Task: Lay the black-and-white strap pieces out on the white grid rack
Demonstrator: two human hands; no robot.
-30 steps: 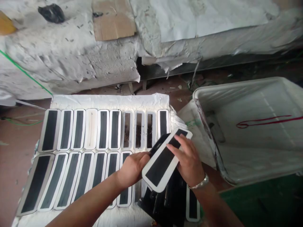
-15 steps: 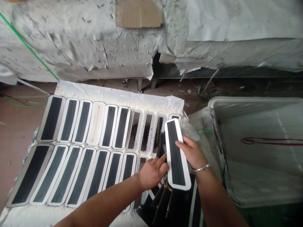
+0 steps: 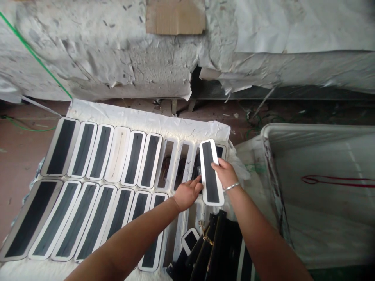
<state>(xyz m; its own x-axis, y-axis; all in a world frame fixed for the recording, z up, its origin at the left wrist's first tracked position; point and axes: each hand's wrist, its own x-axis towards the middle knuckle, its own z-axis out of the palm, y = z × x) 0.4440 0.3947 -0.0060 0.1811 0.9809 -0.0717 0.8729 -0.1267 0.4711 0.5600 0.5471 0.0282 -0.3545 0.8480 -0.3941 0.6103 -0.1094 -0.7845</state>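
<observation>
My right hand grips the right edge of a long black panel with a white rounded border, thumb on its face. The panel is held tilted above the white slotted board. At the panel's left edge is my left hand, fingers curled together beside a dark piece with a small pale label; what they pinch is partly hidden. Below the hands lies a heap of black bag-like pieces with a gold chain. Similar bordered panels sit in two rows on the board.
A large pale bin stands at the right, with a red cord in it. Behind the board is a paper-covered bench with a piece of cardboard. A green cord runs down at the left.
My right hand has moved the bordered panel up and slightly left, away from the black heap. My left hand has moved slightly up and left alongside it. More of the heap now shows.
</observation>
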